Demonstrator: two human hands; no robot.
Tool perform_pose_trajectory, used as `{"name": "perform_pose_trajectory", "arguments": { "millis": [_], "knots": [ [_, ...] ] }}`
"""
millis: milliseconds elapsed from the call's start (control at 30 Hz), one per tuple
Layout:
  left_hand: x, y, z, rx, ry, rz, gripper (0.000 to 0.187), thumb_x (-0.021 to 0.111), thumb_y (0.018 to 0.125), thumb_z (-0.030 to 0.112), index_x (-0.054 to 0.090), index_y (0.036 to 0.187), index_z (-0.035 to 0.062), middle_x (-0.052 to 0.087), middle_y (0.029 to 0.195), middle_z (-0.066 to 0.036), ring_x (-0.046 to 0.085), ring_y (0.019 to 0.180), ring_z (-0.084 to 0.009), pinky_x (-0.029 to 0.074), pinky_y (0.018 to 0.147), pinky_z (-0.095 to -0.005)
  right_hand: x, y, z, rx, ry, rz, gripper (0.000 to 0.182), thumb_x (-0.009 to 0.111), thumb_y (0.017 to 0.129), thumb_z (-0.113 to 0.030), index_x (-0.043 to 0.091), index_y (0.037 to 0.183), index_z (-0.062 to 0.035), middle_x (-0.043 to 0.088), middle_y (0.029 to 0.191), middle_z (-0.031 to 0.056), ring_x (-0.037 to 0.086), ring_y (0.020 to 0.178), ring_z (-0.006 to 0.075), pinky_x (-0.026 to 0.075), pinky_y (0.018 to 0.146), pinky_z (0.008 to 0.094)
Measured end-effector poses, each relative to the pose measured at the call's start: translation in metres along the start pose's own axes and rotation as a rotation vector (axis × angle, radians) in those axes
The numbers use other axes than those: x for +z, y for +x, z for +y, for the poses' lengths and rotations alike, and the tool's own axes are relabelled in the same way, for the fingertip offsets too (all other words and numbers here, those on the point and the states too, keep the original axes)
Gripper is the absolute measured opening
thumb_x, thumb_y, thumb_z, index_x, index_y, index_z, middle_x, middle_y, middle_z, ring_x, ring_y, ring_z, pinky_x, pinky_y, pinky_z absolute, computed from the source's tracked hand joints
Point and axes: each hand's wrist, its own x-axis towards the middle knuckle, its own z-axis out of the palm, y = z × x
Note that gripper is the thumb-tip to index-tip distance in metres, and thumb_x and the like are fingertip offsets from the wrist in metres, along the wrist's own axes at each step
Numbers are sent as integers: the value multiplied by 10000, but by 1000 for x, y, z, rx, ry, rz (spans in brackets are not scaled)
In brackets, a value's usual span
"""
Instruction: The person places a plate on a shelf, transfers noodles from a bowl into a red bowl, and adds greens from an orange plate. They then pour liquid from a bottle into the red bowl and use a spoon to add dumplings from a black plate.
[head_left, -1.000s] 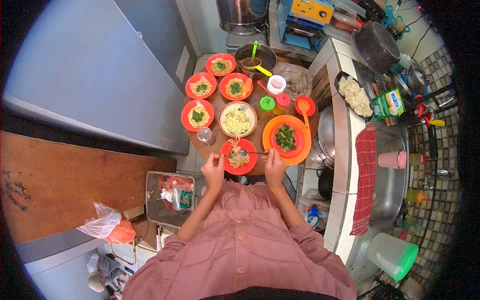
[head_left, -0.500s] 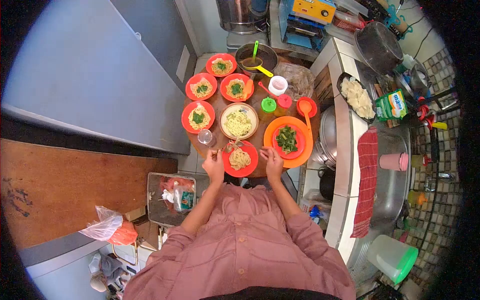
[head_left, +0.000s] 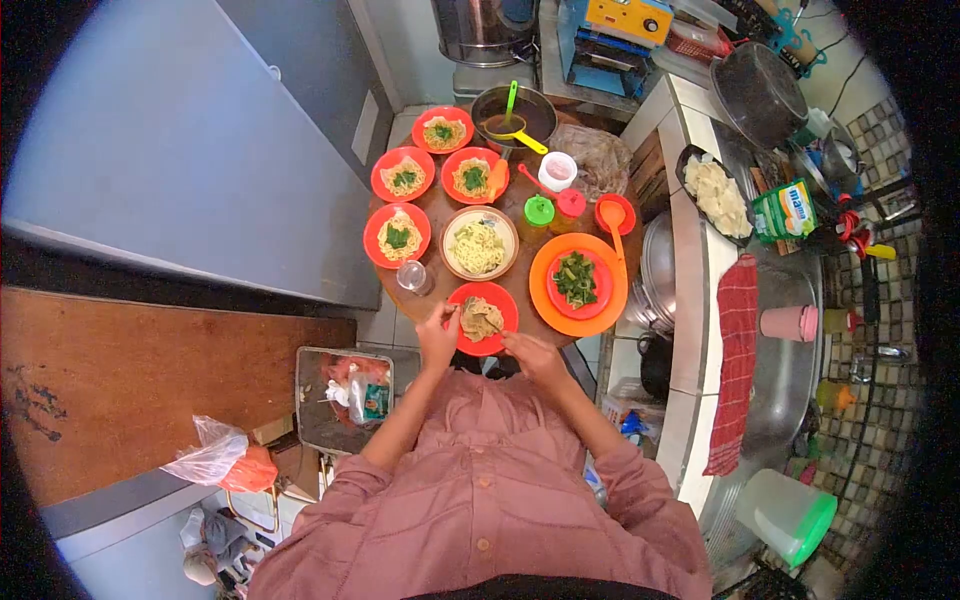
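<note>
Brown and round, the surface (head_left: 528,312) is filling the middle of a narrow kitchen, with a steel sink (head_left: 775,385) lying off to the right. At the nearest red plate (head_left: 492,289), the right hand (head_left: 540,360) is pinching the handle of a metal utensil (head_left: 494,326) between its fingers, while the left hand (head_left: 437,338), fingers pressed together by the opposite rim, seems to be pinching a second utensil (head_left: 464,307); whether each is a fork or a spoon is too small to tell. Between the hands, noodles (head_left: 482,317) are lying heaped in that plate. Mixing them appears to be the step in hand, and turning them further would probably call for lifting from underneath while staying inside the rim. Just beyond, a bowl (head_left: 449,240) is holding pale strips, a clear glass (head_left: 412,276) is standing to the left, and greens (head_left: 574,278) are resting on a smaller red plate set on an orange plate (head_left: 537,275). Farther out, four red plates (head_left: 378,178) are carrying noodles topped with greenery. On the right-hand side, a green packet (head_left: 785,210) is showing what reads as "mama"; lettering on the yellow machine (head_left: 625,18) is staying illegible.
</note>
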Motion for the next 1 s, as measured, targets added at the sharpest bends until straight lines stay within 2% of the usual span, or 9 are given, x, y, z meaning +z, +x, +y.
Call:
{"name": "perform_pose_trajectory", "arguments": {
  "millis": [133, 200, 300, 400, 533, 667, 800, 933, 1000],
  "knots": [
    [-6, -4, -5, 109, 9, -104, 101, 609, 750, 73, 560, 789, -7, 626, 768, -136, 632, 710, -239, 477, 596, -310, -6, 3, 2, 63, -48, 109, 182, 565, 749, 8, 590, 928, -7, 625, 956, 131, 614, 863, 262, 494, 740, 337],
    [-13, -6, -3, 142, 46, -136, 102, 610, 748, 71, 562, 798, -4, 624, 776, -134, 628, 715, -244, 478, 601, -316, -8, 7, -1, 183, -27, 203, 170, 561, 759, -2, 590, 926, -7, 626, 953, 127, 614, 862, 261, 489, 735, 335],
    [-21, -8, -5, 177, 84, -187, 102, 611, 746, 68, 567, 810, 2, 620, 784, -131, 620, 715, -256, 479, 609, -324, -3, 2, 9, 203, -45, 80, 172, 553, 765, -8, 581, 933, 12, 621, 952, 132, 613, 859, 258, 493, 747, 334],
    [-28, -10, -3, 196, 61, -197, 100, 611, 745, 66, 571, 816, 7, 614, 781, -130, 613, 699, -265, 479, 607, -328, -4, 1, 8, 218, -40, 142, 164, 552, 773, -16, 581, 932, 13, 623, 952, 122, 612, 857, 259, 491, 747, 331],
    [-32, -15, -8, 280, 64, -185, 91, 608, 747, 63, 576, 817, 15, 606, 773, -136, 608, 677, -264, 475, 600, -331, -3, -3, 4, 248, -32, 121, 166, 550, 773, -13, 583, 935, 8, 621, 953, 126, 612, 859, 264, 492, 745, 332],
    [-26, -17, -14, 193, 43, -236, 87, 606, 745, 58, 576, 815, 16, 602, 761, -141, 609, 679, -267, 471, 614, -343, 5, -5, 17, 267, -54, 168, 148, 544, 803, -62, 605, 931, -18, 634, 890, 124, 620, 822, 258, 484, 719, 327],
    [-31, -18, -2, 183, 81, -147, 84, 604, 743, 53, 563, 798, 3, 600, 747, -145, 613, 690, -273, 469, 605, -338, -4, 8, 12, 379, -95, 288, 147, 533, 816, -64, 592, 934, 0, 635, 869, 134, 619, 800, 268, 483, 716, 328],
    [-32, -20, -5, 103, 66, -65, 93, 592, 758, 56, 543, 778, -21, 603, 742, -157, 621, 683, -271, 474, 596, -326, 4, 1, 26, 379, -126, 270, 140, 504, 844, -81, 583, 923, 5, 631, 853, 137, 627, 776, 252, 488, 685, 320],
    [-30, -22, -11, 70, 67, -71, 99, 592, 761, 54, 538, 774, -28, 602, 724, -158, 625, 668, -251, 475, 596, -316, 11, -4, 29, 606, -64, 200, 186, 451, 889, -116, 572, 904, 25, 628, 817, 131, 638, 730, 215, 499, 646, 295]
  ]
}}
